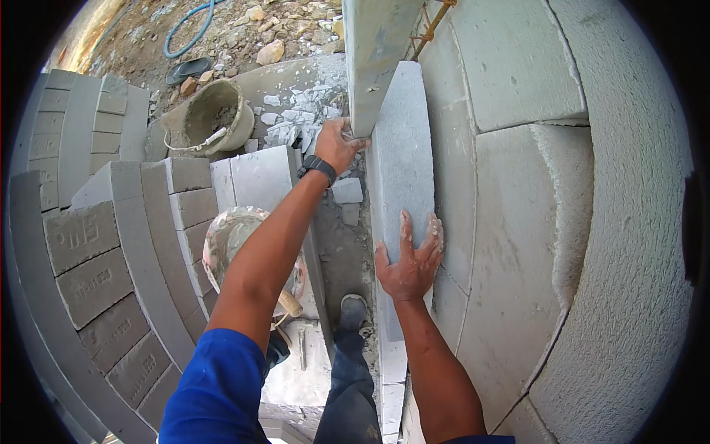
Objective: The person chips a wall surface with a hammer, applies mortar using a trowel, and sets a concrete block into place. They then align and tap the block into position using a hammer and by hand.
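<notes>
A long pale grey concrete block (405,163) lies along the wall's edge, running away from me. My right hand (410,259) rests on its near part with fingers spread and the thumb at the left edge. My left hand (338,146), with a dark watch on the wrist, is at the block's far left side. Its fingers are bent in at the lower corner of an upright grey post (377,59); what they pinch, if anything, is hidden. White residue covers the fingertips of my right hand.
Stacked grey blocks (92,288) stand at left. A mortar bucket (238,122) and broken pale chips (303,115) lie ahead. Another bucket (222,240) with a wooden-handled tool (290,303) is partly behind my left arm. A block wall (518,200) rises at right.
</notes>
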The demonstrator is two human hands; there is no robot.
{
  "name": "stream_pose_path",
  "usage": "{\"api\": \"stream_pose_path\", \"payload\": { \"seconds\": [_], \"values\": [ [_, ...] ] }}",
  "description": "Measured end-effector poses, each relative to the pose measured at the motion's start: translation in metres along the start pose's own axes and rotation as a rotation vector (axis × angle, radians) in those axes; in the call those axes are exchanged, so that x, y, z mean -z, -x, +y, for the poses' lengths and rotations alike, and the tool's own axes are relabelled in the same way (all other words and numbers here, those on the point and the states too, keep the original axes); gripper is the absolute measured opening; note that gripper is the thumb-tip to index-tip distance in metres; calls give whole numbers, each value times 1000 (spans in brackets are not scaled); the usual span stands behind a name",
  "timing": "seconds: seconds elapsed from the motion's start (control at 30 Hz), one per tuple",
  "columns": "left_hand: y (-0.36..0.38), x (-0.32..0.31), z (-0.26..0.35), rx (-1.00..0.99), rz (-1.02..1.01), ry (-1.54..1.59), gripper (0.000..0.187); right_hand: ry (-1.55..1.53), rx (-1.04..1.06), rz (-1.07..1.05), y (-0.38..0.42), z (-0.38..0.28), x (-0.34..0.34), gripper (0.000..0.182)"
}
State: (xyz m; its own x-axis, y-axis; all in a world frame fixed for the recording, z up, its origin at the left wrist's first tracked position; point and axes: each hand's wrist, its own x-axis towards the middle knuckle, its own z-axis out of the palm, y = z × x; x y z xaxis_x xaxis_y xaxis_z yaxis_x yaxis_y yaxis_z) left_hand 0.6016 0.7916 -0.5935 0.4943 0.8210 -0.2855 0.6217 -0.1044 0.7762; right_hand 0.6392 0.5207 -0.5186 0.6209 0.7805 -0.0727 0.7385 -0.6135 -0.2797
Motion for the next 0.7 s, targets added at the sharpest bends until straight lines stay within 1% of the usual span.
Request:
{"api": "stream_pose_path", "payload": {
  "seconds": [0.07,0.17,0.27,0.37,0.47,0.57,0.67,0.7],
  "values": [
    [-5,-3,-3,29,28,-76,48,-4,2,0,-1,-1,0,78],
    [-18,0,-5,238,-109,287,44,-10,2,5,0,1,0,79],
    [-30,-5,-22,163,-149,303,41,-9,1,6,0,0,-1,79],
    [-36,-8,-41,339,-221,695,19,-6,0,8,1,0,-1,78],
    [-12,8,-13,489,-191,1014,20,-8,-1,7,1,1,-1,78],
    [-10,5,-10,629,-120,1212,18,-11,2,4,0,1,-1,79],
    [2,-21,-11,693,80,1294,17,-16,-3,2,0,1,-1,79],
    [6,-32,-12,670,70,1294,17,-16,-7,-3,0,2,0,79]
  ]
}}
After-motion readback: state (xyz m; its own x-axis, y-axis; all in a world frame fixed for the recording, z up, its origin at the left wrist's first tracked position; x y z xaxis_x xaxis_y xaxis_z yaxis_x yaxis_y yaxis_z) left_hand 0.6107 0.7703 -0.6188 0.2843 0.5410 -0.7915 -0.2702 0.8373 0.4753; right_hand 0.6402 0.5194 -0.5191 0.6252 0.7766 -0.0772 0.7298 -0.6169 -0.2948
